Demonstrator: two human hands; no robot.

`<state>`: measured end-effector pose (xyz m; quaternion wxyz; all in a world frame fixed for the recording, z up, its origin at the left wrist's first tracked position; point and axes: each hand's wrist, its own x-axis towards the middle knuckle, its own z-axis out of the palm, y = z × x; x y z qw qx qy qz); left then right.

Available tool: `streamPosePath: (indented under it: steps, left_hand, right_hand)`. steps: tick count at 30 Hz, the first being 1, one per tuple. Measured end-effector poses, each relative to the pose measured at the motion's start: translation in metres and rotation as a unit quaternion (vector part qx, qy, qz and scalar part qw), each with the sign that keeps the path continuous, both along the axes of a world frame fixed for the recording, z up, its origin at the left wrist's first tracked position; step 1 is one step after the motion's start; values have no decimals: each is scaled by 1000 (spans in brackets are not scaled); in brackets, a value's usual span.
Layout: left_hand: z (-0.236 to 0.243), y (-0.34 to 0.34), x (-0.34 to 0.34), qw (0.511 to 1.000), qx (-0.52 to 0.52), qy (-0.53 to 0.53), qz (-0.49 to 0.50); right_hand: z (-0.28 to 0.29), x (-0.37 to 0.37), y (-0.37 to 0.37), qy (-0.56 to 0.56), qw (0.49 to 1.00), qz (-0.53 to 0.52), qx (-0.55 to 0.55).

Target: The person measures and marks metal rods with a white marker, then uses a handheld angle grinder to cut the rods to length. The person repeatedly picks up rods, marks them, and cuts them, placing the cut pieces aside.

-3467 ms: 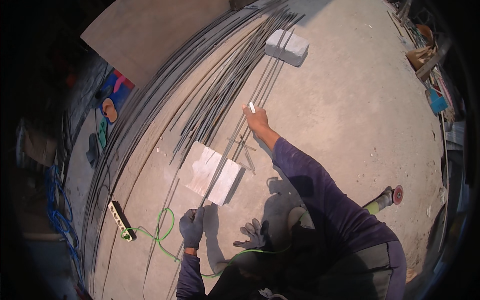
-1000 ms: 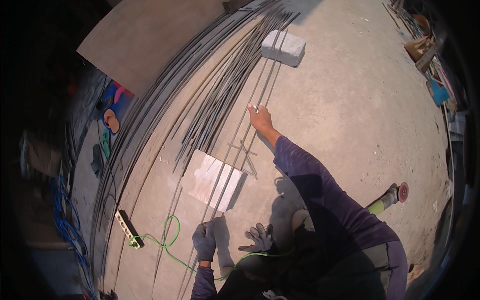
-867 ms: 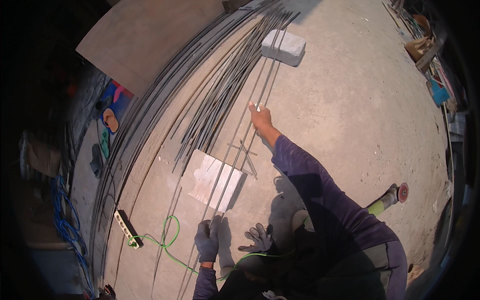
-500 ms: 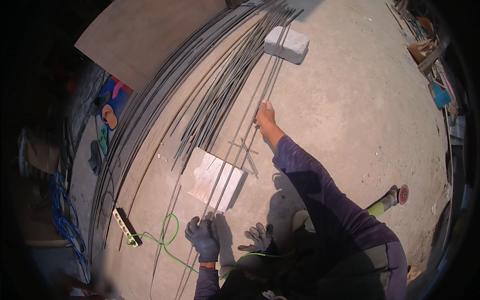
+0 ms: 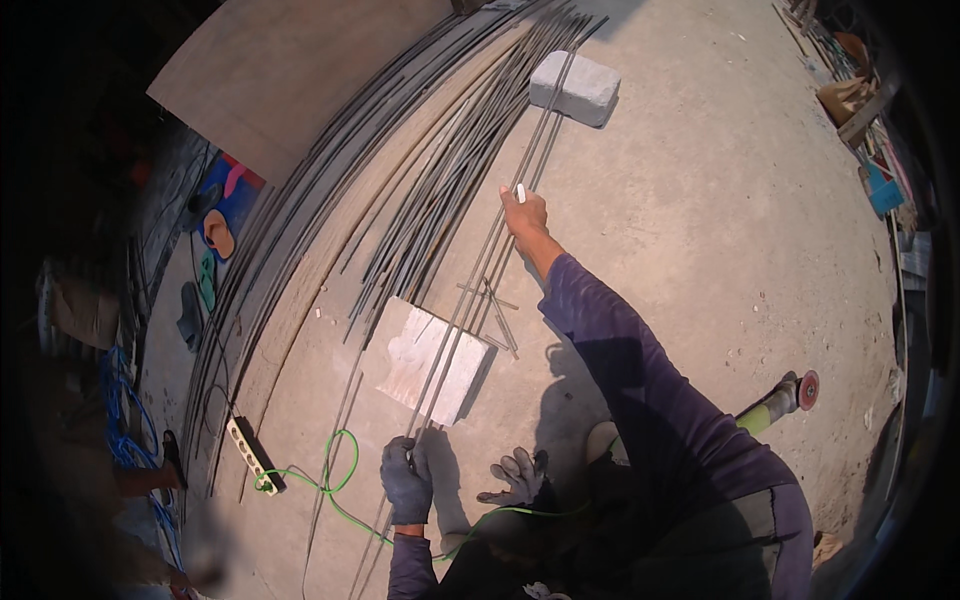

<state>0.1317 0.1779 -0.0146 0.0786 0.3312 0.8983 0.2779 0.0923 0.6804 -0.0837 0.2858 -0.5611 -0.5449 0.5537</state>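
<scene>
Two or so long thin steel rods [image 5: 483, 262] run diagonally across a pale flat block [image 5: 412, 350] and a grey block [image 5: 590, 88] farther off. My left hand [image 5: 407, 485], in a dark grey glove, is closed round the rods just below the near block. My right hand [image 5: 530, 222] is bare and reaches out to the rods between the blocks. A short white stick [image 5: 520, 193], like chalk, sticks up from its fingers, which are closed at the rods. Beneath the rods, short cut rod pieces [image 5: 500, 318] lie crossed on the concrete.
A big bundle of steel rods [image 5: 450, 180] lies to the left. A power strip [image 5: 250, 457] with a green cord [image 5: 345, 455] lies at lower left. An angle grinder [image 5: 795, 392] is at right, an unworn grey glove [image 5: 517, 476] near my knees. Another person's foot [image 5: 172, 460] shows at far left.
My right hand has shifted slightly left and the white stick now shows plainly. The rods lie closer together. My left hand has turned a little. A person's foot has come in at left.
</scene>
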Motion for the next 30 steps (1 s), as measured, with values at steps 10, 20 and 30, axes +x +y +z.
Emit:
streamPosePath:
  steps: [10,20,30]
  left_hand:
    - [0,-2,-5,999,-32,25,-27]
    - [0,1,-4,1000,-12,9,-16]
    - [-3,-3,-3,999,-34,14,-12]
  right_hand:
    - [9,-6,-4,-85,991,27,96]
    - [4,-7,8,-77,990,33,113]
    - [10,-9,11,-70,991,46,103]
